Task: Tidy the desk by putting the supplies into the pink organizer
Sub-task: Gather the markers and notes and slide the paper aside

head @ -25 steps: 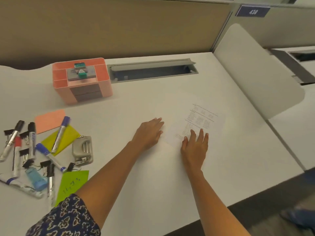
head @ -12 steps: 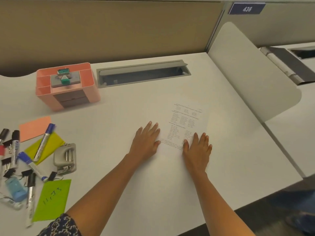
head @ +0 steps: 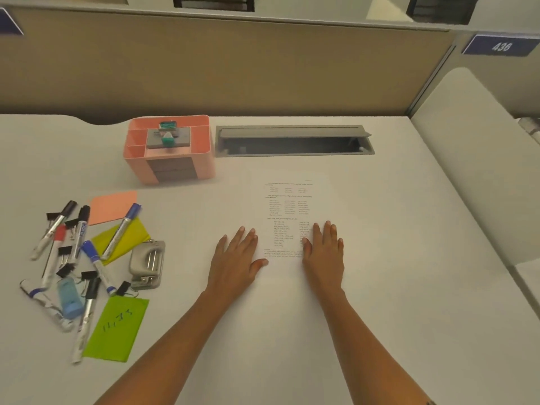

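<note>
The pink organizer (head: pixel 201 165) stands at the back of the white desk, with grey drawers in front and a small grey and teal item on top. Left of me lies a heap of supplies: several markers (head: pixel 121 231), black binder clips (head: pixel 65 252), a grey hole punch (head: pixel 147 266), a blue bottle (head: pixel 69 298), and sticky notes in orange (head: pixel 112 206), yellow (head: pixel 133 238) and green (head: pixel 116 328). My left hand (head: pixel 235 261) and my right hand (head: pixel 323 254) lie flat and empty on a printed sheet (head: pixel 287 206), fingers spread.
A grey cable tray (head: pixel 293 140) with its lid raised is set into the desk right of the organizer. A tan partition runs along the back. A white divider panel (head: pixel 479 159) bounds the desk on the right.
The view has tilted up and shifted, so the organizer and supplies appear further right. Both hands stay flat on the sheet, and the sheet now lies squarer to me.
</note>
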Demonstrator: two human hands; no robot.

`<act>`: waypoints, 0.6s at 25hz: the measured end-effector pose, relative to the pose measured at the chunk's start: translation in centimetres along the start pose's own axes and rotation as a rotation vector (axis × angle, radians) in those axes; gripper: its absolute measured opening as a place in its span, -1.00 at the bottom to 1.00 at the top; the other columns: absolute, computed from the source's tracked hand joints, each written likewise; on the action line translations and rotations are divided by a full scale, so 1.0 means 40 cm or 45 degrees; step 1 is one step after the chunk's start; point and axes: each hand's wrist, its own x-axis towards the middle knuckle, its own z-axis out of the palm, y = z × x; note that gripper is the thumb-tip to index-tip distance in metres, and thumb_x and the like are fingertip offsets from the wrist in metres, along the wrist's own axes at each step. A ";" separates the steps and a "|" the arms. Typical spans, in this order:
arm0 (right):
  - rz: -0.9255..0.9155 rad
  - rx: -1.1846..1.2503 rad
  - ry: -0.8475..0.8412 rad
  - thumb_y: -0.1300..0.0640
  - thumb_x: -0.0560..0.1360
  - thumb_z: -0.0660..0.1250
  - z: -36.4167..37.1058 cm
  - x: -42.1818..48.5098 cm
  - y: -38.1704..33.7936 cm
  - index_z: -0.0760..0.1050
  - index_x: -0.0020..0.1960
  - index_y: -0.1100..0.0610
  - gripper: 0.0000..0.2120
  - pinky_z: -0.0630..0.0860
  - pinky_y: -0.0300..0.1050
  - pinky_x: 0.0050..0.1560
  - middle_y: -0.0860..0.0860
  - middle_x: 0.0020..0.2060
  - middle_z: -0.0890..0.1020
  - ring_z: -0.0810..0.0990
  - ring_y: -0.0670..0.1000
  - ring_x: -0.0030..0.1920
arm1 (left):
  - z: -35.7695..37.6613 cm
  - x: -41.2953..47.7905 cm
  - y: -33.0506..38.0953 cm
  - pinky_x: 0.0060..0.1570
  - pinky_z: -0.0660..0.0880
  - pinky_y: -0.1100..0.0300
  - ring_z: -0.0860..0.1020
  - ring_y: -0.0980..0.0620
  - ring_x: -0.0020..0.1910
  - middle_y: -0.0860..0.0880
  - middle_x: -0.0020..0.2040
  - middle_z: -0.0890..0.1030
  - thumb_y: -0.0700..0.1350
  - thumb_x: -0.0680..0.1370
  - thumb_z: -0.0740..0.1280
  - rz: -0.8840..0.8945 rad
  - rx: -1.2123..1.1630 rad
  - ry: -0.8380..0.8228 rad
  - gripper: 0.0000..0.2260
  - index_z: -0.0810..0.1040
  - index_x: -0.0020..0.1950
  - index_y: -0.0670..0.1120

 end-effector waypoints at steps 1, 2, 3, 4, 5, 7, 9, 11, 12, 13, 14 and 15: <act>-0.030 0.011 -0.011 -0.05 0.65 -0.06 0.006 0.013 -0.018 0.05 0.55 0.11 -0.49 -0.08 0.06 0.55 0.12 0.56 0.02 -0.07 0.09 0.56 | -0.004 -0.001 -0.013 0.43 0.10 -0.07 0.15 -0.02 0.51 0.00 0.49 0.28 0.20 0.58 0.11 -0.026 0.003 0.025 -0.45 0.30 0.46 -0.11; -0.052 0.021 -0.021 -0.05 0.65 -0.06 0.009 0.025 -0.035 0.05 0.56 0.11 -0.49 -0.09 0.06 0.55 0.12 0.56 0.02 -0.08 0.08 0.56 | -0.008 0.001 -0.024 0.42 0.13 -0.08 0.18 -0.03 0.50 -0.02 0.48 0.30 0.19 0.58 0.13 -0.051 0.005 0.038 -0.45 0.32 0.45 -0.12; -0.072 0.025 -0.028 -0.05 0.66 -0.06 0.013 0.037 -0.050 0.04 0.56 0.11 -0.49 -0.10 0.05 0.56 0.13 0.56 0.01 -0.09 0.08 0.56 | -0.011 0.005 -0.036 0.41 0.15 -0.09 0.20 -0.04 0.49 -0.02 0.47 0.31 0.19 0.58 0.14 -0.073 0.003 0.044 -0.45 0.33 0.44 -0.13; -0.090 0.022 -0.032 -0.05 0.66 -0.06 0.016 0.049 -0.063 0.04 0.56 0.11 -0.49 -0.10 0.05 0.56 0.13 0.56 0.01 -0.09 0.09 0.56 | -0.013 0.009 -0.047 0.41 0.15 -0.09 0.20 -0.04 0.49 -0.02 0.48 0.31 0.19 0.58 0.14 -0.091 0.001 0.046 -0.45 0.32 0.45 -0.13; -0.108 0.015 -0.036 -0.05 0.66 -0.06 0.018 0.060 -0.076 0.04 0.56 0.11 -0.49 -0.10 0.05 0.56 0.13 0.56 0.01 -0.09 0.09 0.56 | -0.013 0.015 -0.060 0.42 0.13 -0.08 0.18 -0.03 0.50 -0.02 0.49 0.28 0.19 0.58 0.13 -0.108 -0.002 0.040 -0.45 0.30 0.46 -0.12; -0.124 0.009 -0.046 -0.06 0.66 -0.07 0.020 0.078 -0.094 0.03 0.56 0.12 -0.48 -0.10 0.05 0.56 0.13 0.56 0.01 -0.09 0.09 0.56 | -0.013 0.028 -0.081 0.44 0.06 -0.04 0.11 0.00 0.52 0.01 0.52 0.21 0.21 0.59 0.07 -0.125 -0.005 0.015 -0.44 0.23 0.49 -0.10; -0.127 0.006 -0.049 -0.07 0.66 -0.08 0.022 0.092 -0.107 0.02 0.56 0.11 -0.48 -0.11 0.05 0.56 0.13 0.56 0.01 -0.09 0.09 0.56 | -0.012 0.043 -0.097 0.45 0.02 -0.02 0.10 0.03 0.52 0.02 0.53 0.18 0.21 0.59 0.05 -0.127 0.000 0.025 -0.43 0.20 0.50 -0.09; -0.121 0.008 -0.050 -0.07 0.66 -0.08 0.023 0.105 -0.116 0.02 0.56 0.11 -0.48 -0.12 0.05 0.56 0.12 0.56 0.00 -0.10 0.09 0.56 | -0.017 0.060 -0.106 0.46 -0.01 -0.02 0.10 0.04 0.52 0.03 0.53 0.16 0.22 0.59 0.05 -0.124 -0.004 0.023 -0.42 0.19 0.50 -0.08; -0.119 0.013 -0.047 -0.07 0.66 -0.08 0.023 0.112 -0.119 0.02 0.56 0.11 -0.47 -0.13 0.05 0.56 0.12 0.56 0.00 -0.10 0.09 0.56 | -0.019 0.069 -0.109 0.46 -0.03 -0.02 0.10 0.04 0.52 0.03 0.53 0.17 0.22 0.58 0.06 -0.125 -0.011 0.027 -0.42 0.19 0.50 -0.08; -0.120 0.017 -0.042 -0.07 0.66 -0.08 0.023 0.118 -0.121 0.02 0.56 0.11 -0.47 -0.13 0.05 0.56 0.12 0.56 0.00 -0.10 0.09 0.56 | -0.020 0.076 -0.111 0.46 -0.04 -0.03 0.11 0.04 0.52 0.02 0.53 0.17 0.21 0.58 0.06 -0.129 -0.017 0.033 -0.42 0.19 0.50 -0.09; -0.124 0.016 -0.039 -0.07 0.66 -0.08 0.022 0.124 -0.123 0.01 0.56 0.10 -0.47 -0.13 0.05 0.56 0.12 0.56 0.00 -0.10 0.09 0.56 | -0.020 0.081 -0.111 0.47 -0.05 -0.03 0.10 0.04 0.52 0.02 0.53 0.16 0.22 0.58 0.06 -0.136 -0.017 0.029 -0.42 0.19 0.51 -0.09; -0.126 0.012 -0.043 -0.08 0.66 -0.09 0.022 0.131 -0.124 0.01 0.56 0.10 -0.47 -0.14 0.05 0.56 0.12 0.56 -0.01 -0.11 0.09 0.56 | -0.021 0.085 -0.112 0.47 -0.07 -0.04 0.10 0.04 0.52 0.02 0.53 0.15 0.22 0.58 0.05 -0.142 -0.016 0.021 -0.41 0.18 0.51 -0.09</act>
